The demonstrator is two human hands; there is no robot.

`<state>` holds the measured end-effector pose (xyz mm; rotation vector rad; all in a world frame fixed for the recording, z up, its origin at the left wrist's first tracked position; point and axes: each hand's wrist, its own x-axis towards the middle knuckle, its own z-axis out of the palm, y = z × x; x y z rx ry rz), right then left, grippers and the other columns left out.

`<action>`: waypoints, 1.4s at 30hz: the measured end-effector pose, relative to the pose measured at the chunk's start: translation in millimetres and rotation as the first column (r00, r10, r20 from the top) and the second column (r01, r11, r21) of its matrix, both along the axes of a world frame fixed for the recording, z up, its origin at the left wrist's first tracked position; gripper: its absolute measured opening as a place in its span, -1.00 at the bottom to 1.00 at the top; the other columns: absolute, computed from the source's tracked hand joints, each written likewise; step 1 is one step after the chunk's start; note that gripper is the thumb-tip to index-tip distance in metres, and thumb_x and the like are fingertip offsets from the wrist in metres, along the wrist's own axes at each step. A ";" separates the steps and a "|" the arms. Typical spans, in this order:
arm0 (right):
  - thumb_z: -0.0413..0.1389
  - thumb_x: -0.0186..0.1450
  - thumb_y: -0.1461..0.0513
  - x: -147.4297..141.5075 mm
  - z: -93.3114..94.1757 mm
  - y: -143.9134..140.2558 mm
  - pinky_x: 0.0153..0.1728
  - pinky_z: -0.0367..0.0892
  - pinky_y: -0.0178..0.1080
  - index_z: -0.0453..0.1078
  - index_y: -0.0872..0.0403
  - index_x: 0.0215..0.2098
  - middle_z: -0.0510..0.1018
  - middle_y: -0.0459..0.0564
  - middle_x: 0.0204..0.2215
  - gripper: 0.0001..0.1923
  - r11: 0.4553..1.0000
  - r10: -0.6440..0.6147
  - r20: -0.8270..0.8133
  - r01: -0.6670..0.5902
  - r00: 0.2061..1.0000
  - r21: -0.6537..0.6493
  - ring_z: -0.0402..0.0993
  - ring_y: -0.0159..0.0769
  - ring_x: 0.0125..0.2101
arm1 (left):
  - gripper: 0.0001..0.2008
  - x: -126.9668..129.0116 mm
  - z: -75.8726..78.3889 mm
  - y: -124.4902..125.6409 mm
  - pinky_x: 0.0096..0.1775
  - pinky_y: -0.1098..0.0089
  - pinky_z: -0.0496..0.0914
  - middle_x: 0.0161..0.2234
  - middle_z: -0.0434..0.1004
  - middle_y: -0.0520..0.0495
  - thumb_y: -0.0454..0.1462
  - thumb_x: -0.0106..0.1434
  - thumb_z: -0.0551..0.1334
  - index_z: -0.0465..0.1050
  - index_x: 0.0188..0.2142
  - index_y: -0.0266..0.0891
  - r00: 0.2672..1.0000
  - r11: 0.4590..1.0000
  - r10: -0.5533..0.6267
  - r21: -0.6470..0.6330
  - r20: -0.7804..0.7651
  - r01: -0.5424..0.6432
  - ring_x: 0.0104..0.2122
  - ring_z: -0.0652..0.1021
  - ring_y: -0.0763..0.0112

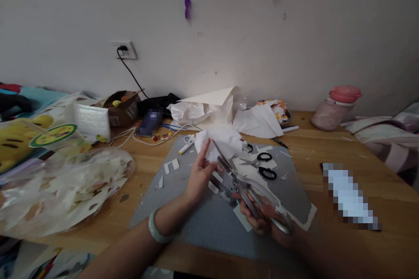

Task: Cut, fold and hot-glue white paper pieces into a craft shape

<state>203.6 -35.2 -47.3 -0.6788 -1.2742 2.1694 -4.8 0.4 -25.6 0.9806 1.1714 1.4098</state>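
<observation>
My right hand is wrapped round the handles of large silver-grey scissors, shears with toothed inner grips. Their blades point up and left, toward my left hand. On that hand the index finger is stretched out and the thumb stands apart, close to the blades; its other fingers are partly hidden. Just behind the index finger lies crumpled white paper or cloth; whether the hand touches it, I cannot tell. Black-handled scissors rest on paper scraps to the right. A ruler-like strip lies under the blades.
A grey cutting mat covers the table's middle. To the left lie a plastic bag of scraps and a phone with cables. A pink-lidded bottle and a blurred-out device are at right.
</observation>
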 end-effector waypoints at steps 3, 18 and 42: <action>0.12 0.02 -0.16 -0.8 4.5 0.7 -0.62 -0.17 -0.31 0.40 -0.05 -0.17 0.22 -0.09 -0.48 -0.48 0.998 0.029 -0.034 -0.031 0.999 -0.047 -0.13 -0.48 -0.61 | -0.08 -0.4 -0.1 1.0 -0.55 0.55 0.24 -0.61 0.43 0.13 -0.34 0.04 0.21 -0.25 0.32 -0.17 1.000 1.000 0.011 0.010 0.026 -0.012 -0.63 0.38 0.54; 0.26 -0.03 0.04 -8.8 16.6 4.0 -0.70 -0.16 -0.39 0.32 0.03 0.00 0.21 -0.19 -0.52 -0.37 0.990 0.004 0.037 0.002 0.999 -0.140 -0.09 -0.60 -0.68 | -0.09 -0.6 0.1 2.4 -0.48 0.52 0.28 -0.61 0.43 0.13 -0.41 0.02 0.21 -0.21 0.31 -0.21 0.999 0.999 0.035 0.040 0.010 -0.035 -0.60 0.43 0.52; 0.18 -0.01 -0.18 20.6 13.9 25.0 -0.69 -0.15 -0.42 0.40 0.05 -0.09 0.28 -0.14 -0.49 -0.34 0.997 0.077 0.115 -0.076 0.990 -0.013 -0.11 -0.59 -0.66 | -0.37 -26.9 11.7 18.8 -0.59 0.55 0.25 0.25 0.12 -0.11 -0.47 -0.12 0.17 0.41 0.01 -0.14 0.965 0.981 0.119 0.119 0.234 -0.150 -0.62 0.30 0.76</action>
